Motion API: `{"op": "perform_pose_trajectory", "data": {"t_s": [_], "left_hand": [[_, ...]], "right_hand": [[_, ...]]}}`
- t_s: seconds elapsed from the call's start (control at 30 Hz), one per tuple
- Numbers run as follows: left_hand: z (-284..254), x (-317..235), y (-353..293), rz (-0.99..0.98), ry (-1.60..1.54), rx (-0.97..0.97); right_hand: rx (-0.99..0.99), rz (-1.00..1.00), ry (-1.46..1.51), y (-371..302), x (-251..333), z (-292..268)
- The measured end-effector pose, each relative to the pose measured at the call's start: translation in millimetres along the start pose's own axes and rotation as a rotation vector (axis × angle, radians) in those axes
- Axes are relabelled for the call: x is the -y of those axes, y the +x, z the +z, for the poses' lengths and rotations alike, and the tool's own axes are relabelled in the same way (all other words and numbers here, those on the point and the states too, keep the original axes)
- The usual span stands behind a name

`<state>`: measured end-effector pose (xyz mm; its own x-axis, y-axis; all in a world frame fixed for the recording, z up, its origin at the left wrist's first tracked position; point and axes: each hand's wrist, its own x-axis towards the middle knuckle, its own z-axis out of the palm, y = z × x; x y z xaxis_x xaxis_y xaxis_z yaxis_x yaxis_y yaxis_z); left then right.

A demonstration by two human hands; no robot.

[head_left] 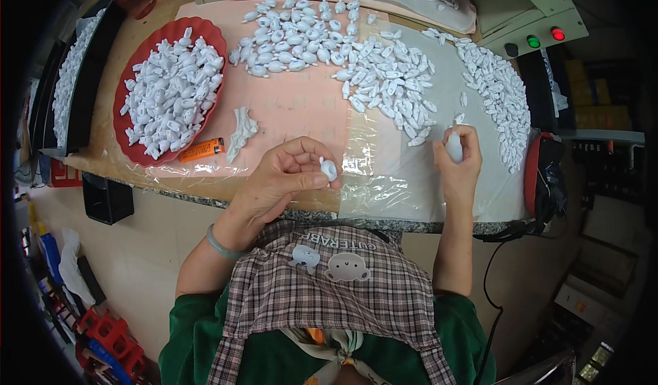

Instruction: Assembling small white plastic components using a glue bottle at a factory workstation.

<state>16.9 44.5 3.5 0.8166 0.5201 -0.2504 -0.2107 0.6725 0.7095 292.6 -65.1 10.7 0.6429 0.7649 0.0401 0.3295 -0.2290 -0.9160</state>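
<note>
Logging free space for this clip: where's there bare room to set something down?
One patch is the pink sheet between the crumpled scrap, the upper heap and the left hand. Another is the pale sheet between the left hand and the right hand, below the middle heap. Crowded: the red dish, the upper and middle heaps, and the right heap.

The left hand (283,177) covers part of a small white piece (328,171); the right hand (460,172) hides much of a white object (454,148), perhaps a bottle; the upper edge cuts off the cream machine (541,26)
</note>
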Motion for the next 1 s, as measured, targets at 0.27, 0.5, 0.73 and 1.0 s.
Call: {"op": "perform_pose_trajectory", "data": {"t_s": [0.27,0.5,0.73,1.0], "left_hand": [[1.5,0.2,-0.1,-0.008,-0.016,0.007],[-1.8,2.2,-1.8,-0.019,-0.013,0.005],[3.0,6.7,-1.8,-0.04,-0.025,0.001],[8.4,3.7,-5.3,-0.103,-0.036,-0.021]], "right_hand": [[0.089,-0.333,-0.438,-4.8,19.8,12.0],[0.212,-0.357,-0.564,-10.3,24.2,5.4],[0.251,-0.431,-0.521,-14.3,21.2,12.7],[0.326,-0.063,-0.061,-32.7,29.4,18.6]]}}
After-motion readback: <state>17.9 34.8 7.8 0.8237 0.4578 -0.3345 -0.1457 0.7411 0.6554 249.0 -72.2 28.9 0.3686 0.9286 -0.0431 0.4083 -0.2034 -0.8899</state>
